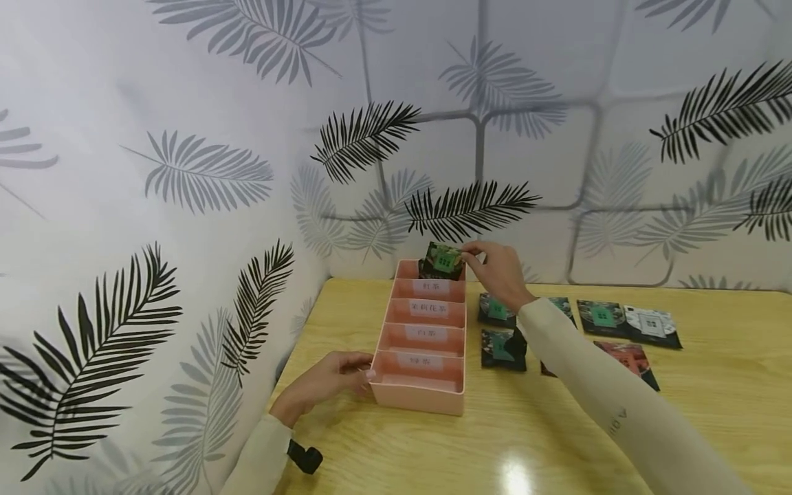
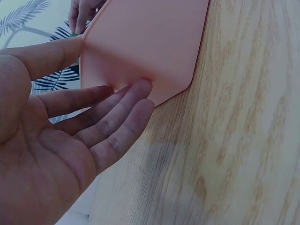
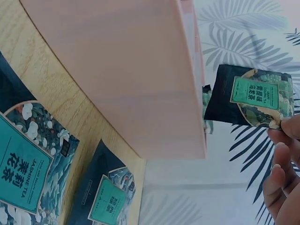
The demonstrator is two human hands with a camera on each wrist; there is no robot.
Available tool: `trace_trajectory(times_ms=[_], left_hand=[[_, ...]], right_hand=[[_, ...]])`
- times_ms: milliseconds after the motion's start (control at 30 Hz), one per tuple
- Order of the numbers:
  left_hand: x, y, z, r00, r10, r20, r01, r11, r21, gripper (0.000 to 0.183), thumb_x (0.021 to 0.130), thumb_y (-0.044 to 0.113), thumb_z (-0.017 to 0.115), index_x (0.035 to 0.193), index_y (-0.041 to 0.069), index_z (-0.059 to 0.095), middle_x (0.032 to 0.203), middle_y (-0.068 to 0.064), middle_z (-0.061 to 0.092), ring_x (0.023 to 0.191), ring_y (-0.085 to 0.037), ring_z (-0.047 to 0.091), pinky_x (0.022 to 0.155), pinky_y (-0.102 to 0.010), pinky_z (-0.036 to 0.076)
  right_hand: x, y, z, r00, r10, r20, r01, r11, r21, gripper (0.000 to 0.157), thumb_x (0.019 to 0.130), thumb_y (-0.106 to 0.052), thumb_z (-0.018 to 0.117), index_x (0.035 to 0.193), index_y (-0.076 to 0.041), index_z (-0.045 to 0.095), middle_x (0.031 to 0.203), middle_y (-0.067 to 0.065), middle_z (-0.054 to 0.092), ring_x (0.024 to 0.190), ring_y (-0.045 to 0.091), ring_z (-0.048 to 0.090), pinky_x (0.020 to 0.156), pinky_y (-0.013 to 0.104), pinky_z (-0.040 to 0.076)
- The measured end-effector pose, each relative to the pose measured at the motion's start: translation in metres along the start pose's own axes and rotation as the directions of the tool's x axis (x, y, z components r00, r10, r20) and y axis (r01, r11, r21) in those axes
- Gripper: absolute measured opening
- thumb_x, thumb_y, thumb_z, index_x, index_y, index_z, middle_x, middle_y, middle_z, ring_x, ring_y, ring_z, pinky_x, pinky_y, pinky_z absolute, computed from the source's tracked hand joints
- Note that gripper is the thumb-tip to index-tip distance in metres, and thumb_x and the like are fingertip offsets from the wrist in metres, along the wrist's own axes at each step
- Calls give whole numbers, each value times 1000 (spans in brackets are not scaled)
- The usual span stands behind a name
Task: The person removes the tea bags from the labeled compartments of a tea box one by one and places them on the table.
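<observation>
A long pink organizer box (image 1: 417,399) with labelled compartments stands on the table. My right hand (image 1: 498,269) pinches a dark green tea packet (image 1: 445,261) by its edge, above the rearmost compartment. In the right wrist view the packet (image 3: 253,96) is tilted in the air beside the box's rim, with the thumb at its corner. Behind it, part of another packet (image 3: 207,110) sticks out past the rim. My left hand (image 1: 337,378) touches the box's near left corner. Its fingers (image 2: 124,126) lie nearly straight against the outer wall.
Right of the box lie several tea packets, among them a jasmine tea packet (image 3: 21,164), a red one (image 1: 628,361) and a silvery one (image 1: 652,323). A leaf-patterned wall (image 1: 526,158) rises behind the table (image 1: 711,412) and along its left side.
</observation>
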State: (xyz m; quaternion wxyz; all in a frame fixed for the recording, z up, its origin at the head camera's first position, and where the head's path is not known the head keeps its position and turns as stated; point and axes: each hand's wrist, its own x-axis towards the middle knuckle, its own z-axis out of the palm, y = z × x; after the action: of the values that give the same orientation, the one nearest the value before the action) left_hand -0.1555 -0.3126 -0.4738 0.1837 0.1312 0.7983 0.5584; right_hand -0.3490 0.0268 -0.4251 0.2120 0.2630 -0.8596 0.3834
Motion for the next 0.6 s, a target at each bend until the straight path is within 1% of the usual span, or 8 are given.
trace_trajectory(times_ms=[133, 267, 333, 433, 533, 600], left_hand=[[1, 3, -1, 1000, 10, 10, -10, 1000, 5, 54, 106, 27, 63, 150, -2, 50, 135, -17, 63, 112, -25, 65, 94, -45, 57], [3, 7, -2, 1000, 16, -3, -16, 1000, 18, 55, 106, 26, 62, 150, -5, 48, 137, -20, 62, 114, -24, 64, 94, -37, 56], [3, 7, -2, 1000, 13, -9, -13, 1000, 22, 55, 106, 24, 62, 149, -6, 48, 137, -20, 61, 114, -24, 64, 95, -35, 56], [2, 5, -2, 1000, -5, -6, 5, 1000, 20, 56, 106, 23, 62, 150, -8, 47, 136, -20, 61, 113, -24, 64, 96, -36, 54], [1, 4, -1, 1000, -25, 6, 25, 1000, 2, 58, 106, 25, 62, 151, -7, 45, 134, -20, 62, 111, -25, 66, 96, -40, 55], [2, 4, 0, 1000, -23, 11, 23, 1000, 4, 57, 106, 26, 63, 150, -6, 47, 133, -19, 63, 110, -26, 66, 95, -42, 56]], right_hand=[[-4, -4, -12, 1000, -13, -14, 13, 1000, 8, 20, 103, -22, 67, 116, -10, 77, 103, 7, 75, 54, 16, 52, 54, 36, 44], [-8, -5, -22, 1000, -24, 14, 24, 1000, 13, 19, 103, -21, 67, 114, -9, 76, 102, 7, 75, 54, 16, 52, 52, 36, 43], [-12, -5, -27, 999, -27, 34, 26, 1000, 18, 18, 103, -20, 68, 114, -9, 76, 102, 8, 75, 54, 16, 52, 51, 36, 43], [-21, -4, -34, 998, -25, 56, 23, 999, 27, 18, 103, -20, 67, 114, -8, 75, 101, 8, 74, 54, 16, 52, 51, 36, 43], [-30, -4, -43, 998, -18, 58, 16, 999, 36, 18, 103, -18, 67, 115, -7, 75, 101, 8, 73, 53, 16, 52, 50, 36, 43], [-34, -3, -49, 998, -21, 53, 19, 999, 38, 18, 103, -17, 67, 115, -7, 74, 99, 8, 73, 52, 16, 51, 49, 36, 43]])
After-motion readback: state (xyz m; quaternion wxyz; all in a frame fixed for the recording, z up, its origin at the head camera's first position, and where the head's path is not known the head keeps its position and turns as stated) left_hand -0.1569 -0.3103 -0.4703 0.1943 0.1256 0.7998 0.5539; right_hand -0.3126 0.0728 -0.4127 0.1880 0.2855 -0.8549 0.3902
